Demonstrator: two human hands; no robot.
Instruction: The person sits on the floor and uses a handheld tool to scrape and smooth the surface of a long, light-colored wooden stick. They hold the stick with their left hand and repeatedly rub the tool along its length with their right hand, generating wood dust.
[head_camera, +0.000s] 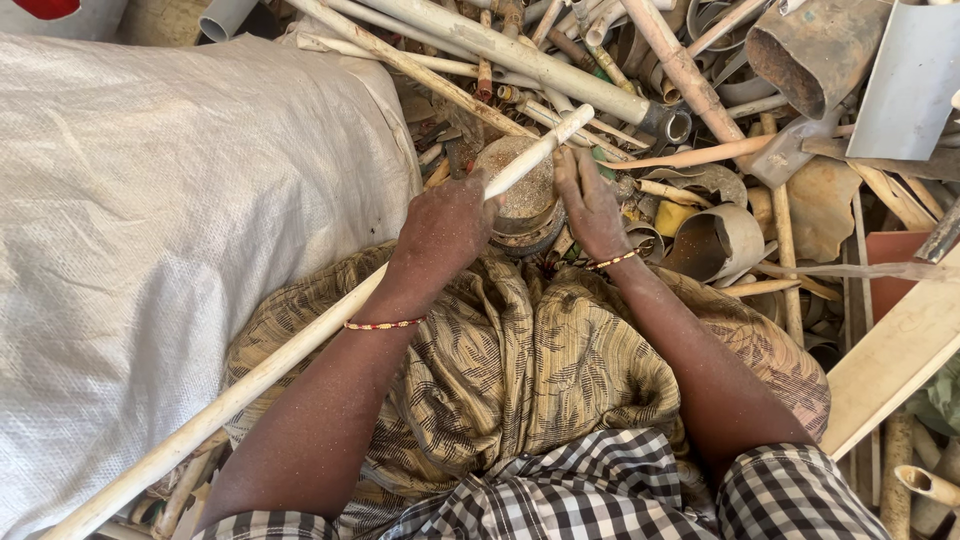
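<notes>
My left hand (445, 228) is closed around a long, dusty white plastic pipe (250, 378) that runs from the lower left up to its end near the scrap pile. My right hand (590, 205) rests with fingers stretched out on the pile, beside a round dusty metal fitting (525, 200) that lies between both hands. Both wrists carry thin beaded bracelets. My lap is covered by a brown patterned cloth (520, 370).
A large white woven sack (160, 220) fills the left side. Ahead lies a heap of scrap: several white and tan pipes (520, 55), curved pipe fittings (715, 240), a rusty metal piece (810, 45) and a pale wooden plank (895, 350) at right.
</notes>
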